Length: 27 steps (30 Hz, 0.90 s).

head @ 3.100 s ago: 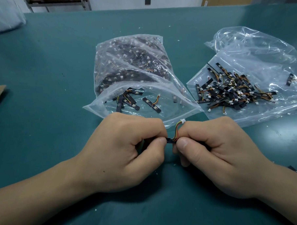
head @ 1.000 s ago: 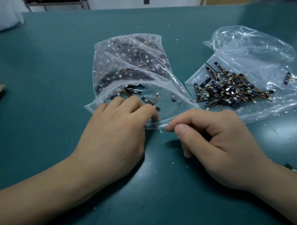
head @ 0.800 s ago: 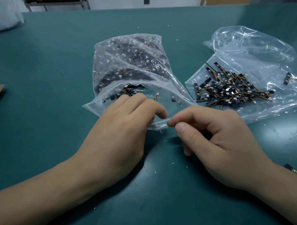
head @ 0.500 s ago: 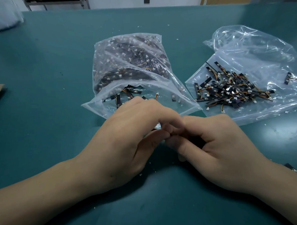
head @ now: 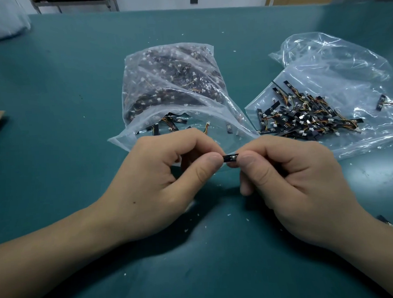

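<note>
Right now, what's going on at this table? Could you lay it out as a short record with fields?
held: small black strip
grip: left hand pinches one end, right hand the other
middle: full clear bag of wired strips, mouth toward the hands
right: flat clear bag with a loose pile of strips
surface: green table

Parts bag (head: 165, 82) close ahead; table (head: 55, 137) room leftward.

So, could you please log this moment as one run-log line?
left hand: pinches black strip | right hand: pinches other end | full bag: behind hands | strip pile: on right bag
</note>
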Tool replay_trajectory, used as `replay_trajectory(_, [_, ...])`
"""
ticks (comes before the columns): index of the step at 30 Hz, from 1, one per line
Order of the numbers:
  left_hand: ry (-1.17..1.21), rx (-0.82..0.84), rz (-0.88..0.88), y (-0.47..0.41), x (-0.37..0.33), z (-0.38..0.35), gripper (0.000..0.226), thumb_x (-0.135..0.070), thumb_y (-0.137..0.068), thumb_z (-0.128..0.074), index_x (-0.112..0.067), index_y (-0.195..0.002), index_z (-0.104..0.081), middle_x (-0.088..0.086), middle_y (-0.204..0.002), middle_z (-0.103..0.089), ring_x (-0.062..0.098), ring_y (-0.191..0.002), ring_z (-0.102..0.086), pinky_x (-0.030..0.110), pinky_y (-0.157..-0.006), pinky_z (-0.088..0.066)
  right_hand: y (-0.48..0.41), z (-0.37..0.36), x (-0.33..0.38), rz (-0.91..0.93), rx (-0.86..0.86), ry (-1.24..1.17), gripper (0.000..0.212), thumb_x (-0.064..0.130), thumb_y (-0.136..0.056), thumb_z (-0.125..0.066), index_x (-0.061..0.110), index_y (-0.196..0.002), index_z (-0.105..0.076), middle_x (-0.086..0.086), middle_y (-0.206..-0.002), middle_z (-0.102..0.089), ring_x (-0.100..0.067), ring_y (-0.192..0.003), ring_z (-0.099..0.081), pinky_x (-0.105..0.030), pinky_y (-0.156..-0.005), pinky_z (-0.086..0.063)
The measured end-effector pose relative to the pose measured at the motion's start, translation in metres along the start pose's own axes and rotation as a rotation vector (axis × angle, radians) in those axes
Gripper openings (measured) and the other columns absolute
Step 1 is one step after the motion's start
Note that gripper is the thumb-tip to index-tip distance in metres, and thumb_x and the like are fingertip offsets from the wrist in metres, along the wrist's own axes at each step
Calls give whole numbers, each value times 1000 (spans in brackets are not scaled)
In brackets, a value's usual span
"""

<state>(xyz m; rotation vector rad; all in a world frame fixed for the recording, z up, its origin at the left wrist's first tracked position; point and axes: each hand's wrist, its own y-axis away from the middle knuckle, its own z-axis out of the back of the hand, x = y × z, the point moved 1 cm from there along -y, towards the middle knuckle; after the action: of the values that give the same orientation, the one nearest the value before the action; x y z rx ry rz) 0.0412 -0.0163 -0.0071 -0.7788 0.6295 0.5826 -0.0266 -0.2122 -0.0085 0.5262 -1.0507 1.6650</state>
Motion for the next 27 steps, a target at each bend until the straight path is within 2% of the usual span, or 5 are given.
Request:
replay_trajectory(8, [-17,-24,-21,0,-1,0,16,-28,-98,-60,-20,-94,-74,-19,-77,-62,14,-71,-60,20,-66,-46,-1,-2,1,-27,189,60,31,35,-100,-48,24,-80,-68,9,-62,-65,-7,-55,-58,-16,-54,-39])
replay_trajectory(11, [-19,-85,5,1,-1,-1,12,-26,-97,-66,-23,-106,-73,-13,-77,-62,17,-71,-59,26,-66,-47,0,-3,-1,-6,135,99,29,29,-103,-53,24,-81,-71,8,-60,-64,-9,-55,-59,-16,-55,-40])
replay_trajectory(17, [101,-187,85,0,-1,0,31,-22,-93,-72,-23,-122,-61,-10,-78,-72,19,-70,-67,32,-67,-49,1,-3,-3,-51,5,62,28,24,-102,-56,21,-82,-75,5,-59,-64,-10,-48,-53,-14,-49,-37])
replay_trajectory(21, [115,-220,68,2,-3,0,28,-23,-87,-81,-24,-102,-57,-11,-79,-75,19,-66,-67,31,-64,-49,1,-3,-2,-52,-39,53,28,28,-104,-55,25,-84,-75,8,-60,-65,-10,-50,-57,-18,-51,-42])
replay_trajectory(27, [82,-59,29,5,-4,-3,31,-36,-85,-79,-26,-84,-49,-8,-82,-73,16,-73,-73,36,-66,-56,2,0,1,-13,3,-5,31,31,-103,-50,24,-86,-75,6,-59,-63,-9,-48,-56,-17,-50,-40])
